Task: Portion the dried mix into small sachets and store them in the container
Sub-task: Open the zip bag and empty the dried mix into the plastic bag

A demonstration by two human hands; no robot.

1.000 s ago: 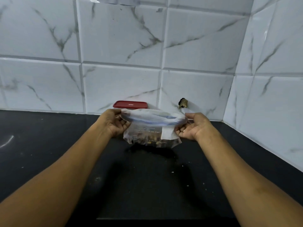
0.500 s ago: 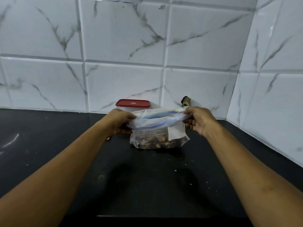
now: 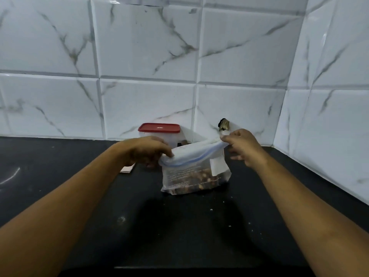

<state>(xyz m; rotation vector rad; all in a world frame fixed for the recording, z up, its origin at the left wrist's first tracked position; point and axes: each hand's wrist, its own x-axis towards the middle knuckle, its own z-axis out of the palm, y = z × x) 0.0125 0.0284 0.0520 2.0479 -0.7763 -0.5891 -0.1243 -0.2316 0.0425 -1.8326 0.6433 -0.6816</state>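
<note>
on the black counter (image 3: 79, 176), by marble-tiled wall (image 3: 139, 47), stands a bag (image 3: 191, 176).

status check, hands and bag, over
Left hand and right hand pinch zip bag top ends. Bag upright, mix inside. Red-lidded container behind, lid on.

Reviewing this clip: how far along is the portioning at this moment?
Early. Done: nothing visible, no filled sachets in sight. In hand: the left hand and right hand pinch the top corners of the zip bag of dried mix, which stands on the counter. Left: all the portioning; the red-lidded container by the wall has its lid on.
</note>
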